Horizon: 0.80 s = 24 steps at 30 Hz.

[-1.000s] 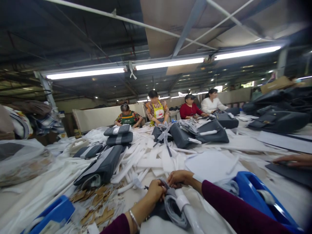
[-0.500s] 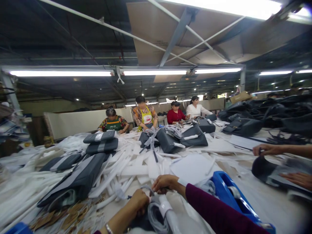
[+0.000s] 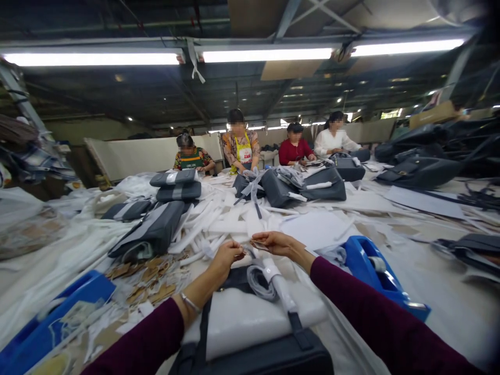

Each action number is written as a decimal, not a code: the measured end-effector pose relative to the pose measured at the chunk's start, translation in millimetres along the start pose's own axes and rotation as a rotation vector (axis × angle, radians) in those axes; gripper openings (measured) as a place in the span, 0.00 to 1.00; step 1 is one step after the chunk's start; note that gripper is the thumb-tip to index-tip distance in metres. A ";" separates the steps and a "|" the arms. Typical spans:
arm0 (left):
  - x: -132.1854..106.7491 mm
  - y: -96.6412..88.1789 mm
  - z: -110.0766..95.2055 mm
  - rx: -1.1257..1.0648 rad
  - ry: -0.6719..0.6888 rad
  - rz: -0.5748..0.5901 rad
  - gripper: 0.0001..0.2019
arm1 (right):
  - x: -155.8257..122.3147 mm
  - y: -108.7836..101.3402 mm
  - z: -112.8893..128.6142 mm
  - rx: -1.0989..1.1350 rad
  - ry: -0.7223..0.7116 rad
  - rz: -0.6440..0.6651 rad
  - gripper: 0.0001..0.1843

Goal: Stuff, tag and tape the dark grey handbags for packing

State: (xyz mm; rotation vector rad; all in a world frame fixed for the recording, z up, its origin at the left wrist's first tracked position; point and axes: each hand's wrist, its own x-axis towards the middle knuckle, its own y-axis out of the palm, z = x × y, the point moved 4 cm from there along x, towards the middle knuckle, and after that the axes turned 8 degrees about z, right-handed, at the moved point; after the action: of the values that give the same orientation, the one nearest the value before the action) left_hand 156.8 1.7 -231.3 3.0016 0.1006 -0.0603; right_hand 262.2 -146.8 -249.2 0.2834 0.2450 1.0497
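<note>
A: Near us, dark bag [image 3: 253, 354] w/ white foam sheet [image 3: 242, 317]; wrapped handle [image 3: 279, 284] lies on it
B: Yep. Our left hand [image 3: 225, 259] & right hand [image 3: 275, 242] both pinch a clear tape strip [image 3: 252, 246] stretched above it. Wrapping step, we reckon; next needs it pressed round the handle. Blue dispenser [image 3: 371, 271] beyond, coworkers [image 3: 242, 146] far off

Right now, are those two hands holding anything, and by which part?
Yes. The left hand and right hand pinch a small thin piece by its two ends, above the wrapped handle of a dark bag. What the piece is cannot be told.
</note>
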 end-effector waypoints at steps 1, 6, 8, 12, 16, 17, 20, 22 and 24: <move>0.5 0.3 -0.7 -0.035 0.021 -0.004 0.07 | 0.5 1.9 -1.5 0.036 0.015 -0.001 0.17; 0.6 1.4 -4.6 -0.150 0.042 0.010 0.07 | 3.5 6.3 -6.9 0.086 -0.007 -0.088 0.09; -0.6 1.0 -4.8 -0.175 0.005 0.012 0.07 | 3.4 7.4 -9.8 0.077 -0.002 -0.088 0.07; -4.3 -4.0 -6.3 -0.212 -0.053 -0.061 0.11 | 0.2 7.7 -13.1 0.015 0.014 -0.086 0.14; -7.4 -8.9 -14.3 -0.227 -0.050 -0.145 0.13 | -0.2 10.3 -7.7 -0.329 -0.027 -0.097 0.14; -8.4 -9.2 -16.7 -0.230 -0.052 -0.157 0.13 | 1.0 11.6 -6.1 -0.447 -0.026 -0.103 0.13; -12.0 -7.3 -23.4 -0.224 -0.047 -0.170 0.13 | 6.6 15.7 -3.2 -0.655 0.017 -0.127 0.08; -14.4 -5.2 -25.8 -0.191 -0.034 -0.170 0.13 | 10.2 18.6 -0.1 -0.704 0.030 -0.155 0.07; -15.5 -3.6 -25.7 -0.134 -0.024 -0.176 0.13 | 12.2 22.3 4.6 -0.765 0.033 -0.182 0.05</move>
State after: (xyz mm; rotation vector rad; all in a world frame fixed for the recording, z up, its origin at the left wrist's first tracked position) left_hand 142.0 7.8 -205.7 2.8500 0.3519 -0.1041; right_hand 251.4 -126.2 -237.9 -0.4391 -0.1097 0.8978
